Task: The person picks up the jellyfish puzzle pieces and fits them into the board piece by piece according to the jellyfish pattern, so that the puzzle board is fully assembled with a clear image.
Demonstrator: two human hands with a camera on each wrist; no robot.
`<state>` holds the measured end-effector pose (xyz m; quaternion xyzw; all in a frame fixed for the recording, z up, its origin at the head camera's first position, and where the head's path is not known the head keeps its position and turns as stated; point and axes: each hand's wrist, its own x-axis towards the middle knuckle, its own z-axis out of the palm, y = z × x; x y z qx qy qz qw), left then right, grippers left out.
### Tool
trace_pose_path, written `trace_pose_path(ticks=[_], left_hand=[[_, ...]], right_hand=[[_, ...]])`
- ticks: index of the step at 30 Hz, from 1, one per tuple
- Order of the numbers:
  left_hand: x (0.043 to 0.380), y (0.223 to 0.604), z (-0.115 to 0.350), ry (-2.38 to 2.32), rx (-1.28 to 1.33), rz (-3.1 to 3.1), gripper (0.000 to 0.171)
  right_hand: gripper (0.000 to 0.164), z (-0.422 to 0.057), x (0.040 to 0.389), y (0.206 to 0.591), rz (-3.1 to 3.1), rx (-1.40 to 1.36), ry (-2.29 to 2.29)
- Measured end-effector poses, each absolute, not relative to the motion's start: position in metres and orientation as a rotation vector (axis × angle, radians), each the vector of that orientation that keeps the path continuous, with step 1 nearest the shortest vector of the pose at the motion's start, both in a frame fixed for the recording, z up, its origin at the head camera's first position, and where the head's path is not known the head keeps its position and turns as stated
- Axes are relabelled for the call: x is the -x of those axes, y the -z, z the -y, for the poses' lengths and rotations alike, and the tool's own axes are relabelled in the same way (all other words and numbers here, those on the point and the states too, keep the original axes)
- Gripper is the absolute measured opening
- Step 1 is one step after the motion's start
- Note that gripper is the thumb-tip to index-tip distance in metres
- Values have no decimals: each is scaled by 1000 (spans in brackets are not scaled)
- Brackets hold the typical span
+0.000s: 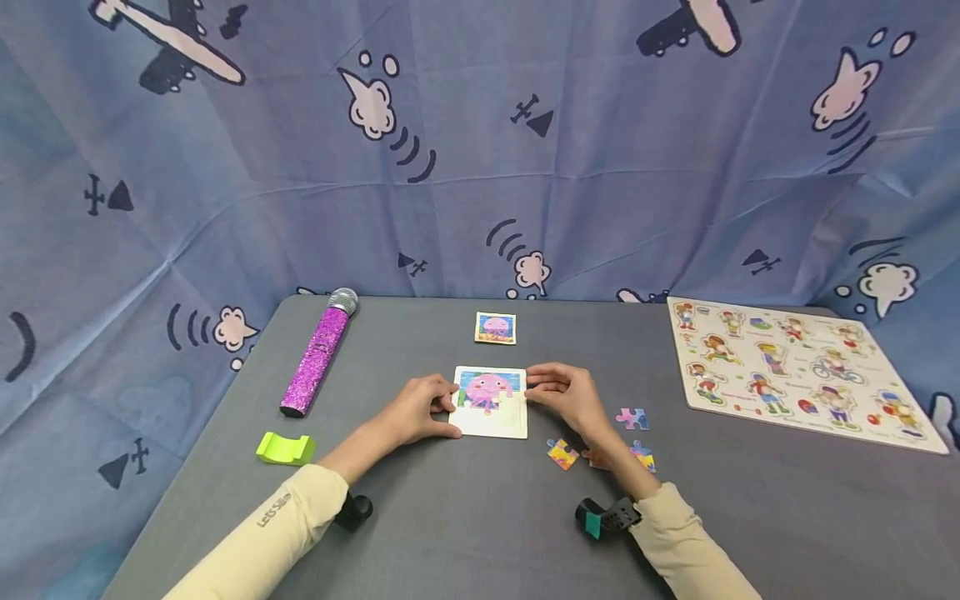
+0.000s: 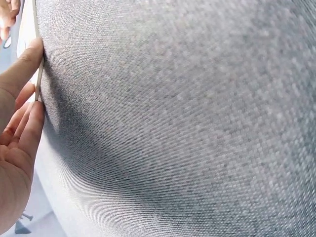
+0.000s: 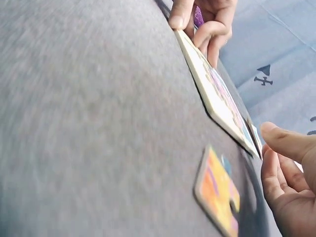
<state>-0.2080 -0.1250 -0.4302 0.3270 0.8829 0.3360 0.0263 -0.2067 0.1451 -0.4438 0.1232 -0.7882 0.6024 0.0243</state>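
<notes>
A small square jigsaw board (image 1: 487, 426) lies flat, partly filled with a pink octopus picture. The left hand (image 1: 424, 408) holds its near left corner, with the thumb (image 2: 34, 49) on the near edge and bent fingers along the left side. At the far right edge of the board, the right hand (image 1: 572, 398) rests its fingertips and thumb (image 3: 276, 136) close together right at the edge. Beside the right forearm are loose puzzle pieces: a yellow-orange one (image 1: 562, 454), a pink-and-blue one (image 1: 632, 418) and others partly hidden by the arm.
A small octopus picture card (image 1: 495, 328) lies behind the board. At left are a glittery purple microphone (image 1: 317, 358) and a lime-green holder (image 1: 286, 449). A large board of cartoon figures (image 1: 806, 375) covers the far right corner. A printed blue curtain (image 1: 465, 150) hangs behind the grey table (image 1: 450, 533).
</notes>
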Motion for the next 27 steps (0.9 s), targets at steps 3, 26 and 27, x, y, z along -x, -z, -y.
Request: trace_pose_path(ticks=[3,26,27], left_hand=[[208,431,125,-1045,-1003,-2728,30],[209,432,126,-1028,-1026,-2739,32],[210,432,126,-1019,-1031,-2743,32]], right_hand=[[32,-153,205,443,2441,-356,-1871],[34,-203,199,440,2433,-315,-1799],[34,-205,199,440,2437,-315,-1790]])
